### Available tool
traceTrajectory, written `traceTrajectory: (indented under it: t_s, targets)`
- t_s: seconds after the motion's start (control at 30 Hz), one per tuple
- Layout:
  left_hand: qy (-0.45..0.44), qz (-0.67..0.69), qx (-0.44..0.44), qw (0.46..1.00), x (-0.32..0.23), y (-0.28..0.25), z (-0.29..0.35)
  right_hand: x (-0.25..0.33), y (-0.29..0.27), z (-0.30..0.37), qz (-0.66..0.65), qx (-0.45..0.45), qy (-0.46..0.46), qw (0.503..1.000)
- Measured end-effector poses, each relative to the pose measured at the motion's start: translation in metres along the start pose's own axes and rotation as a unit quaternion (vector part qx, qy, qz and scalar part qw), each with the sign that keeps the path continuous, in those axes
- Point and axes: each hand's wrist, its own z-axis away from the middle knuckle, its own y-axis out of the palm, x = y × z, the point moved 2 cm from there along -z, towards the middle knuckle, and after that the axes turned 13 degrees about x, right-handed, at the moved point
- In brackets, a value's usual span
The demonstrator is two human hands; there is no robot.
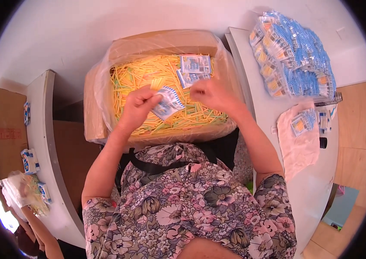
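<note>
My left hand (136, 105) is closed over the box, pinching a small clear packet with blue and white striped edges (168, 104). A few yellow sticks (157, 83) stick up by its fingertips. To its right, my right hand (217, 96) hovers over the sticks with fingers curled together and slightly blurred; whether anything is between them is hidden. Under both hands, a cardboard box with a clear plastic liner (152, 42) holds a deep heap of thin yellow, green and pinkish sticks (137, 71). Two more packets (195, 64) lie on the heap, just beyond my right hand.
On the white table (264, 113) at right lies a large pile of similar packets (297, 58). Nearer are a pink cloth (295, 149) and a loose packet (302, 123). At left, a shelf edge (49, 129), a carton (10, 125) and another person's arm (40, 231) show.
</note>
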Motion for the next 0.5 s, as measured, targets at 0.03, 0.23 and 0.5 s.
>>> traceTrajectory:
  t_s: [0.03, 0.23, 0.5]
  targets:
    - [-0.003, 0.002, 0.002, 1.000, 0.004, -0.004, 0.004, 0.000, 0.009, 0.006, 0.075, 0.069, 0.017, 0.995]
    - [-0.041, 0.030, 0.012, 0.999, 0.019, 0.000, 0.019, -0.005, 0.060, 0.015, 0.267, 0.114, 0.005, 0.957]
    - [-0.045, 0.051, 0.028, 0.997, 0.023, 0.000, 0.022, -0.012, 0.052, 0.018, 0.256, 0.152, 0.012, 0.955]
